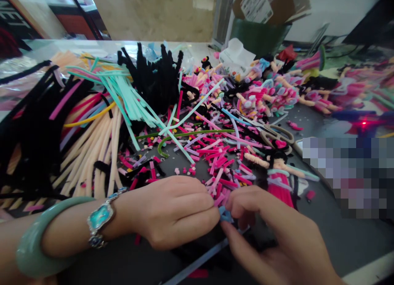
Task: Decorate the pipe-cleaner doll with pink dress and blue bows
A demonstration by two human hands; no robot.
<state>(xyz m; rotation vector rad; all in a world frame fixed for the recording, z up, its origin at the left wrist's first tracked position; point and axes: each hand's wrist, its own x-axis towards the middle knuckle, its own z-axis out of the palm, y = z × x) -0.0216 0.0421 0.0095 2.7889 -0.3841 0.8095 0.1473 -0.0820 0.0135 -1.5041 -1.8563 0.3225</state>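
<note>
My left hand (184,211) is closed, knuckles up, its fingertips hidden beside a small light blue folded piece (225,214). My right hand (273,231) pinches that piece between thumb and index finger. A light blue strip (200,260) runs from near the fingers down to the lower edge. Short pink cut pieces (218,162) lie just beyond the hands. A doll with a pink skirt (279,186), black hair and outstretched arms lies to the right, above my right hand.
Bundles of black (33,125), beige (95,153) and mint stems (132,96) lie at left. Scissors (273,135) rest right of centre. Many small dolls (261,92) are heaped behind. A tissue pack (235,57) and a cardboard box (289,6) stand farther back.
</note>
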